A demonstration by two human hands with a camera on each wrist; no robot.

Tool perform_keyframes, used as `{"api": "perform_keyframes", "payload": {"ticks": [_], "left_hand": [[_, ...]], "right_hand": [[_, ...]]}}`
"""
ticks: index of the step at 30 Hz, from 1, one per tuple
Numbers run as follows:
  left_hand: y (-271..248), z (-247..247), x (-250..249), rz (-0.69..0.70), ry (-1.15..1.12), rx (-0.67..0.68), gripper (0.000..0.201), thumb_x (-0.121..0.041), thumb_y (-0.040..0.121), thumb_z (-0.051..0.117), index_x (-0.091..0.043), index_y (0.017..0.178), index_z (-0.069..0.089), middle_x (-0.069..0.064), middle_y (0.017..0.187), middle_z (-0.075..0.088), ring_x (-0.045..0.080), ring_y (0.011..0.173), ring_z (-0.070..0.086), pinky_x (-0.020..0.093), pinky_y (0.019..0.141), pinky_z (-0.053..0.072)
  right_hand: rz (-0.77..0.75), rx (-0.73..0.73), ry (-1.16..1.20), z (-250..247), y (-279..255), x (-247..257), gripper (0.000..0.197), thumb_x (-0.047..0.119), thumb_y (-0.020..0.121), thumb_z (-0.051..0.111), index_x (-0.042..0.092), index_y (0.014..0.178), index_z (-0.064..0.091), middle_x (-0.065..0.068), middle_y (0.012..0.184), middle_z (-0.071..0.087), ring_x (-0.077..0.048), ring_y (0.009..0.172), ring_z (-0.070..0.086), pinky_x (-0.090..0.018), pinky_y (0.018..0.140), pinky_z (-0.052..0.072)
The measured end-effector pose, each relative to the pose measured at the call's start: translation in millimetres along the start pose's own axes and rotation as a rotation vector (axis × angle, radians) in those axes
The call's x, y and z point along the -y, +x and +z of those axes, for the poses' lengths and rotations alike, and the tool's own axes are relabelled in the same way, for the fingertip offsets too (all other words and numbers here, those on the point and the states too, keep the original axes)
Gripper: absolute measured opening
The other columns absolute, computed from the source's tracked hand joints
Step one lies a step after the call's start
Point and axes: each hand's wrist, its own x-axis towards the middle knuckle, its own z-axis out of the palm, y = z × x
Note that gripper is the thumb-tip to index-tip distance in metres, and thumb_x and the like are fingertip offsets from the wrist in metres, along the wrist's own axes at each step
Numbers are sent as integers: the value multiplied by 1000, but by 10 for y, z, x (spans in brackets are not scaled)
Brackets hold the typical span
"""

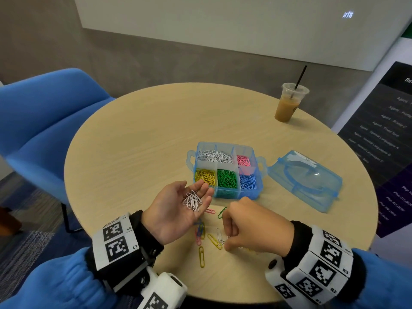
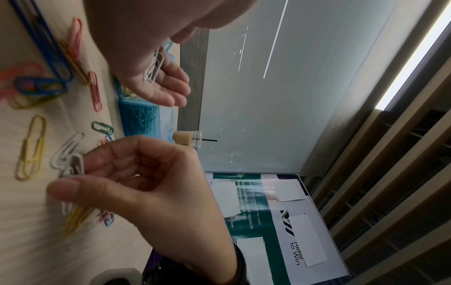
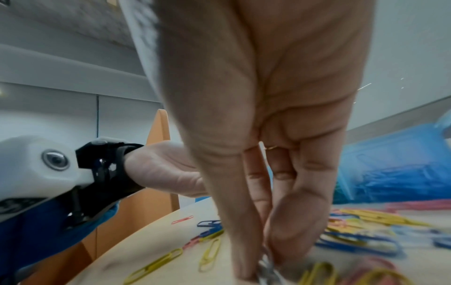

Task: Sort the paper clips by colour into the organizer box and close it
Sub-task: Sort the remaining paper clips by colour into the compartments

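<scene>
The blue organizer box stands open mid-table, with white, pink, yellow, green and blue clips in separate compartments. Its lid lies detached to the right. My left hand is palm up in front of the box, fingers relaxed, carrying several white clips. My right hand reaches down to the table, thumb and fingers pinching a white clip among the loose clips. Yellow, pink, green and blue clips lie scattered between my hands.
An iced coffee cup with a straw stands at the table's far right. A blue chair sits to the left. The round table's edge runs close behind my left wrist. A dark banner stands at the right.
</scene>
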Motion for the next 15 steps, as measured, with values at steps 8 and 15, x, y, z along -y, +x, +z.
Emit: {"api": "perform_keyframes", "payload": {"ticks": [8,15], "left_hand": [[12,-23,-4,6,5,0,37,-20,102,33,0,93,62,12,77,66,24,64,71,33,64,59],[19,-28,8,3,12,2,37,-21,102,32,0,93,62,12,78,66,24,64,71,32,63,59]], "right_hand": [[-26,21,15,-28,12,-28,14,10,80,70,21,80,61,12,69,52,-12,71,57,-32,74,55],[-93,115,-62,-29,5,-40,9,11,89,58,19,84,57,15,68,45,-12,71,47,-30,75,47]]}}
